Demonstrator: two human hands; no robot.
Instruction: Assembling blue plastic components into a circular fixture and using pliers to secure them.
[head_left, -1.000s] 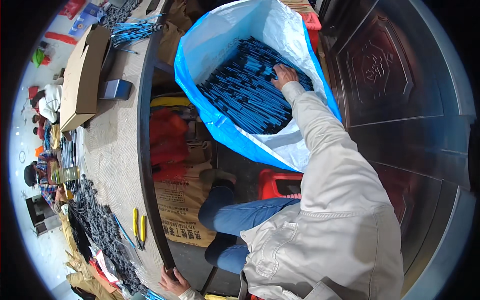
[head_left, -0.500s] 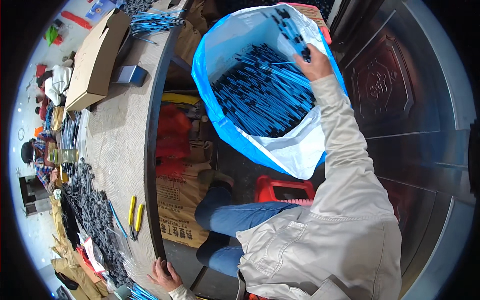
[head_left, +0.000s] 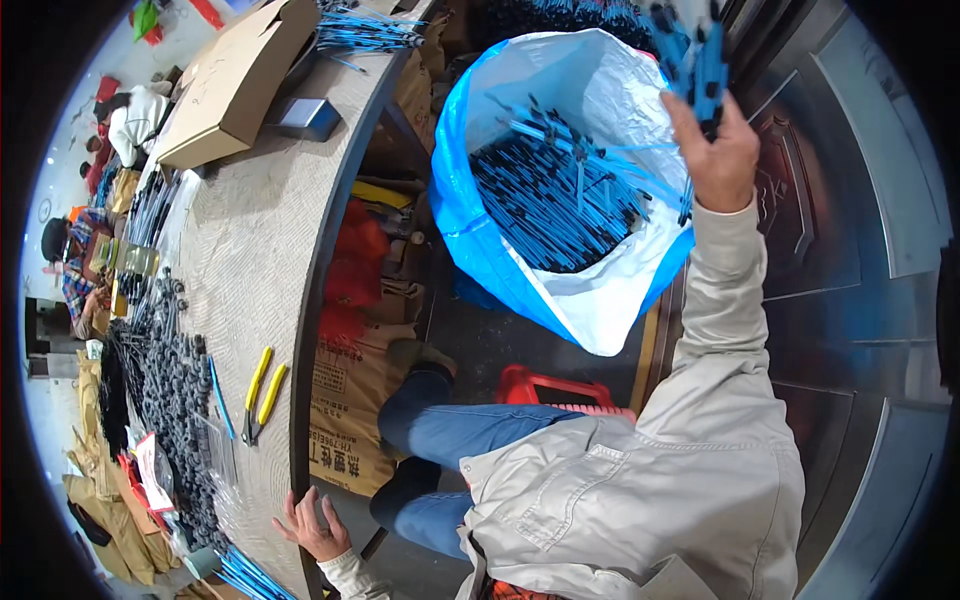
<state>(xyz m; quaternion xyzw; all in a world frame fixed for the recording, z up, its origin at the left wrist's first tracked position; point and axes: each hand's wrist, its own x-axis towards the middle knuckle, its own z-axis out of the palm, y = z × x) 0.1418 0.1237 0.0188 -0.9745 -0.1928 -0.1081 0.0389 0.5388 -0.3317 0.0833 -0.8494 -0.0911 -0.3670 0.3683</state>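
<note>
My right hand [head_left: 724, 162] is closed round a bunch of thin blue rods with black ends [head_left: 708, 72], raised over the far right rim of a large blue-and-white bag [head_left: 462, 225]. Inside the bag lies a heap of similar blue rods [head_left: 555, 205], and a few trail loosely from the heap toward my hand. Down at the table's near edge rests my left hand [head_left: 318, 525], fingers spread and nothing in them.
On the table [head_left: 255, 250] to my left are yellow-handled pliers [head_left: 262, 395], a pile of small dark grey parts [head_left: 180, 400], a cardboard box [head_left: 240, 90] and a small metal box [head_left: 305, 118]. A red plastic stool [head_left: 560, 385] stands below the bag. People sit beyond the table.
My right hand has moved right, past the bag's rim, carrying the bunch of rods; a few rods in the bag now stick up. My left hand stays at the table edge.
</note>
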